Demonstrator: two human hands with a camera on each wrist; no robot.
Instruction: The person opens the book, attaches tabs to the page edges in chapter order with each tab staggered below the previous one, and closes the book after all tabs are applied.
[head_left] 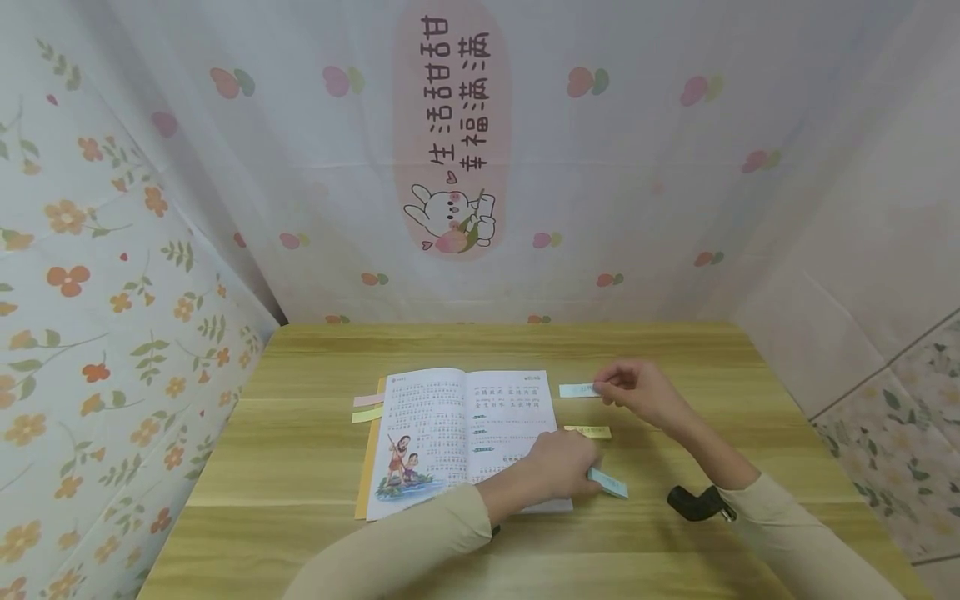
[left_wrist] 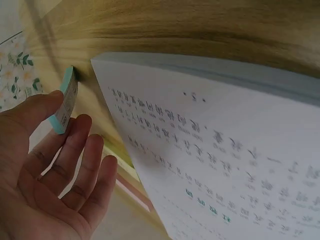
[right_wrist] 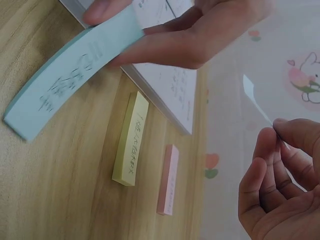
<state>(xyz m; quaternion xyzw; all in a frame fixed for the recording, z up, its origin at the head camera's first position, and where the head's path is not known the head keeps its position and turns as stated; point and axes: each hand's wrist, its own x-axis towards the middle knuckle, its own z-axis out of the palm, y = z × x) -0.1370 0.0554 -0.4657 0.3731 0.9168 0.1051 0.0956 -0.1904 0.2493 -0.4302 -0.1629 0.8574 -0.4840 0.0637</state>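
An open picture book (head_left: 502, 392) lies on the table. At its lower right, my left hand (head_left: 562, 462) pinches a pale blue pad of sticky notes (head_left: 609, 483) between thumb and forefinger; the pad bears handwriting (right_wrist: 70, 82). My right hand (head_left: 637, 392) pinches the end of a single pale blue sticky note (head_left: 577, 390), beyond the book's right edge. In the right wrist view that note (right_wrist: 257, 102) sticks up thin and bent from the fingertips. A yellow sticky-note pad (right_wrist: 131, 142) and a pink one (right_wrist: 168, 180) lie beside the book.
Pink (head_left: 367, 401) and yellow tabs (head_left: 367, 414) stick out of the book's left edge. A black curved object (head_left: 693, 503) is by the right forearm. Patterned curtains (head_left: 337, 167) hang behind and left of the wooden table (head_left: 300, 375).
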